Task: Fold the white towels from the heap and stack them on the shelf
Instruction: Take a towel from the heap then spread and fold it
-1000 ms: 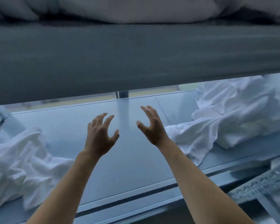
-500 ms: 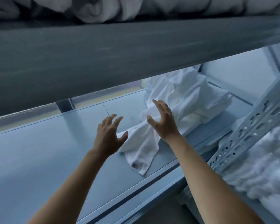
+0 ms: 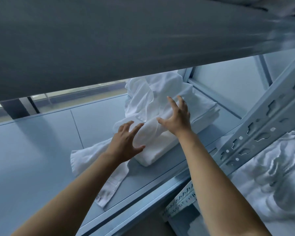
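Observation:
A heap of crumpled white towels [image 3: 153,99] lies on the pale grey shelf [image 3: 41,150], towards its right end. One towel trails from the heap to the shelf's front edge [image 3: 109,186]. My left hand [image 3: 126,143] hovers with spread fingers over the near end of the heap, holding nothing. My right hand [image 3: 175,116], fingers also spread, reaches over the heap's middle; whether either hand touches the cloth I cannot tell.
The dark underside of the upper shelf [image 3: 126,40] hangs low over the hands. A perforated metal upright [image 3: 262,126] stands at the right. More white cloth [image 3: 279,176] lies beyond it at the lower right.
The view has swung right. Both hands have moved from above the bare shelf to over the heap of towels, fingers still spread.

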`<act>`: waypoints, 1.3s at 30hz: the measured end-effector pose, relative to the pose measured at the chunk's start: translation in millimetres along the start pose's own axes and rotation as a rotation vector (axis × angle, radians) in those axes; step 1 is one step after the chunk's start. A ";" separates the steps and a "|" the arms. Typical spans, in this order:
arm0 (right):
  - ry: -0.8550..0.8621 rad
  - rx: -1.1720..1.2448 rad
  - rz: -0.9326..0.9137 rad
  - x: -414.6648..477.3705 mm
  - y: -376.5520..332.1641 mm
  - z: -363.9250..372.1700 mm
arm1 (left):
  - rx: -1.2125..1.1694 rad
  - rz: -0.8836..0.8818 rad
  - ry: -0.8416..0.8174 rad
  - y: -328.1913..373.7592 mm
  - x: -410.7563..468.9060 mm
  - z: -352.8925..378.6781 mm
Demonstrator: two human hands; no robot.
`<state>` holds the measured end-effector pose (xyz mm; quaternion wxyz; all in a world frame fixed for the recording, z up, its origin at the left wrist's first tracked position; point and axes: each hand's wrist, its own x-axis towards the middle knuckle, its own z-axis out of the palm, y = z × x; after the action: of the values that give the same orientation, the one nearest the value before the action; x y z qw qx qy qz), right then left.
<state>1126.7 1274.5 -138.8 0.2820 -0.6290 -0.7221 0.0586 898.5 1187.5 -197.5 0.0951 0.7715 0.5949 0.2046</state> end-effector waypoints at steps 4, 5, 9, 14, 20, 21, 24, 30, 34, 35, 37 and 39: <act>-0.092 -0.125 0.006 24.9 24.1 0.5 | 0.038 -0.032 -0.054 6.1 21.2 18.3; -0.123 -0.151 0.011 30.2 29.0 1.6 | 0.056 -0.043 -0.056 6.4 25.9 21.9; -0.230 -0.171 0.045 39.7 42.0 16.2 | 0.105 -0.049 -0.026 3.5 33.3 33.5; -0.072 -0.132 -0.013 38.7 43.7 29.8 | 0.076 0.010 0.036 2.2 30.8 36.7; 0.141 -0.023 -0.100 29.2 36.6 32.5 | 0.010 0.014 0.159 2.5 26.1 23.2; 0.159 -0.002 -0.113 25.7 33.4 32.6 | 0.005 0.017 0.186 0.0 23.5 20.2; 0.190 0.068 -0.143 13.0 16.6 33.1 | -0.003 0.012 0.276 -10.2 12.5 9.0; 0.200 0.209 -0.229 -25.5 -46.7 44.5 | 0.012 -0.039 0.397 -31.4 -20.9 -23.8; 0.160 0.281 -0.319 -59.1 -98.4 62.4 | 0.027 -0.061 0.455 -54.4 -53.1 -46.8; 0.137 0.292 -0.332 -68.1 -110.5 67.5 | 0.028 -0.071 0.467 -60.1 -62.5 -52.8; 0.093 0.319 -0.350 -84.1 -133.6 77.0 | 0.030 -0.094 0.491 -71.3 -82.8 -65.2; 0.067 0.348 -0.376 -98.7 -157.9 85.2 | 0.039 -0.113 0.505 -85.1 -104.5 -77.0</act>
<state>952.4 1172.7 -173.4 0.4159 -0.4274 -0.7955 0.1077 768.9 1103.4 -182.7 -0.0603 0.6631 0.6459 0.3735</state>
